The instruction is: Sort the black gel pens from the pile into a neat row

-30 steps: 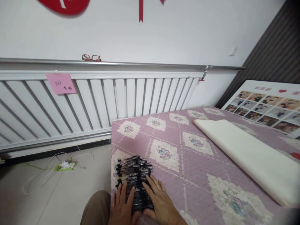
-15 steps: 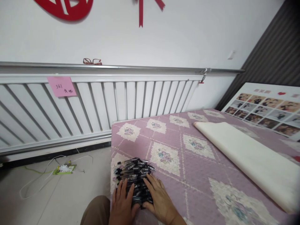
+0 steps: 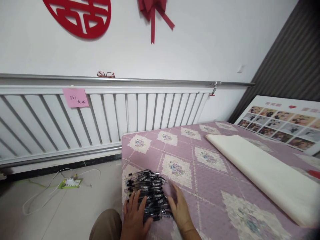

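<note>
A heap of black pens lies near the left edge of the bed, most of them pointing sideways. Over its left side rests my left hand, fingers spread and touching the pens. My right hand is at the right edge of the heap, thumb towards the pens and fingers apart, with nothing seen in its grasp. Pens beneath my left palm are partly hidden.
Purple patterned fabric covers the bed. A folded cream cloth lies on the right, before a photo board. A white radiator runs behind. On the floor at left sits a power strip with loose cables.
My right hand has moved right, off the top of the pens to their edge. The left hand stays on the heap. The view has tilted up slightly.
</note>
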`<state>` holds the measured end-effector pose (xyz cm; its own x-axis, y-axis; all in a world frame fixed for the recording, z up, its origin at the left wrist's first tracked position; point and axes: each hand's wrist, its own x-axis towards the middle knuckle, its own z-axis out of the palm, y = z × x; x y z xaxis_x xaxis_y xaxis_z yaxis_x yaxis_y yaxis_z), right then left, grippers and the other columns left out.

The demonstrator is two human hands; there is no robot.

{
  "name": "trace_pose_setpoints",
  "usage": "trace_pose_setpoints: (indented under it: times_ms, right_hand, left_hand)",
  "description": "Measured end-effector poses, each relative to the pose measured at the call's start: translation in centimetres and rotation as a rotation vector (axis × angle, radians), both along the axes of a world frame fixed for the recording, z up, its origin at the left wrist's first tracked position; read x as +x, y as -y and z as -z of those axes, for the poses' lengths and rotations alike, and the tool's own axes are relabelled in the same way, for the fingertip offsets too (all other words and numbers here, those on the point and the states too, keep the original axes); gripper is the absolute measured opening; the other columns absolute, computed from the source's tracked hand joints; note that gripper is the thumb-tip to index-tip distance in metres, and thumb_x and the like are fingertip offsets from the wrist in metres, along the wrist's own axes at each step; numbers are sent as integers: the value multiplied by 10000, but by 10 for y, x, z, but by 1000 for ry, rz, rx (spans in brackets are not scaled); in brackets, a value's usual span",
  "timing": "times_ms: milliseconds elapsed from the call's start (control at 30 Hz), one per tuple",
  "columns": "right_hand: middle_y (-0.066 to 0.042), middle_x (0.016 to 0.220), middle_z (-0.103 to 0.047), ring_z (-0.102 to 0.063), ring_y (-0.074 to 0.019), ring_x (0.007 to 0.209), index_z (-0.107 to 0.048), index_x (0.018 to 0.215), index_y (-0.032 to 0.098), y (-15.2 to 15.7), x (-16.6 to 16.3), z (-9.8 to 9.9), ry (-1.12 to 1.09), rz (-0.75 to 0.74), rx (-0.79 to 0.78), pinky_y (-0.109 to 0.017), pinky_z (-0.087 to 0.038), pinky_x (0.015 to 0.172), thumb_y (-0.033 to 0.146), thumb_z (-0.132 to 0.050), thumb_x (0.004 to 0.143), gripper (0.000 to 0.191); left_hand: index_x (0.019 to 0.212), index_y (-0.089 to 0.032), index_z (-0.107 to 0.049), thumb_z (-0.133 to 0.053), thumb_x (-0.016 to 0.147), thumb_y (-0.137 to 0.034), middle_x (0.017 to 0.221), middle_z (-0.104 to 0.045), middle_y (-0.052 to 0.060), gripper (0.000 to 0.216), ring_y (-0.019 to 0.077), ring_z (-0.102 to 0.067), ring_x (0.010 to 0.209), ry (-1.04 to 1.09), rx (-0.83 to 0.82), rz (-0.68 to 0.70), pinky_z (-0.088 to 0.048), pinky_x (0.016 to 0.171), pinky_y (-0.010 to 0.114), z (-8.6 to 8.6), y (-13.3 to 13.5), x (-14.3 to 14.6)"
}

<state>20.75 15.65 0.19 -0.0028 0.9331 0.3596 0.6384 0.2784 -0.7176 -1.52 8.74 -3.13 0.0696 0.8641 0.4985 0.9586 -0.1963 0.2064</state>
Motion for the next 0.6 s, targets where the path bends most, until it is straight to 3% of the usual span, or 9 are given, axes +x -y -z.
trace_pose_setpoints:
  times_ms: [100, 300, 600]
  right_hand:
    - [-168, 1216, -635, -597, -276, 1119, -577, 1208, 122, -4, 4, 2, -135, 214, -41, -445, -448, 998, 476, -396, 869, 522]
    - [-118, 1023, -716, -649, -258, 982, -692, 965, 167, 2, 3, -5, -147, 201, -83, -388, -484, 928, 486, -439, 823, 431]
    - [-115, 933, -737, -669, -268, 904, -693, 875, 173, 29, 5, -10, -196, 261, -62, -371, -513, 847, 525, -449, 794, 436]
  left_hand:
    - [1331, -312, -495, -602, 759, -283, 1443, -424, 70, 582, 316, -351, 1316, 5, 20, 3, -228, 1060, 521, -1, 0, 1]
    - [1312, -320, -518, -609, 786, -309, 1446, -419, 65, 534, 308, -330, 1333, 74, 0, -21, -219, 1078, 514, -3, 1, 5]
    - [1277, -313, -555, -626, 797, -319, 1431, -438, 62, 485, 307, -346, 1323, 87, 0, -13, -223, 1086, 510, -11, 3, 5]
